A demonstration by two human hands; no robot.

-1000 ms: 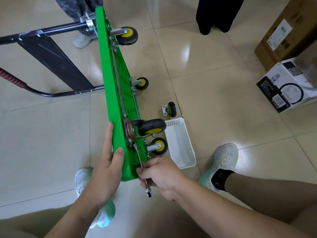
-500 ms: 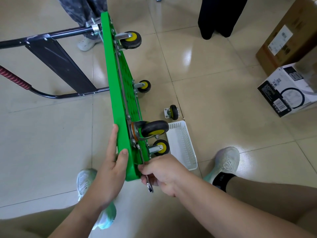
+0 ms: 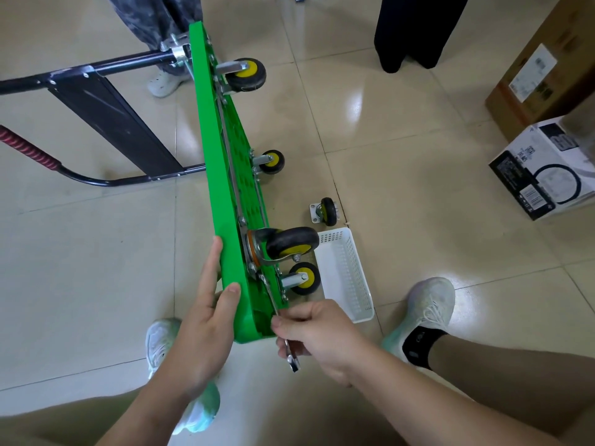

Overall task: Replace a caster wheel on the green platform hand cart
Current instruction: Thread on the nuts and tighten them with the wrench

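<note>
The green platform cart (image 3: 211,162) stands on its long edge, its black and yellow wheels pointing right. My left hand (image 3: 206,313) holds the near end of the deck, thumb over the edge. My right hand (image 3: 318,336) grips a metal wrench (image 3: 272,297). The wrench's far end sits at the mounting plate of the near swivel caster (image 3: 289,246). A second near caster (image 3: 302,278) shows just below it. A loose caster wheel (image 3: 325,211) lies on the floor to the right of the cart.
A white plastic basket (image 3: 346,275) sits on the tiles beside the cart. The folded black handle (image 3: 103,117) lies to the left. Two cardboard boxes (image 3: 544,169) stand at right. Other people's legs (image 3: 415,30) are beyond the cart, and my feet (image 3: 428,304) flank it.
The view has shifted slightly. My right hand has moved the wrench handle a little up and right at the near caster's plate. My left hand keeps its hold.
</note>
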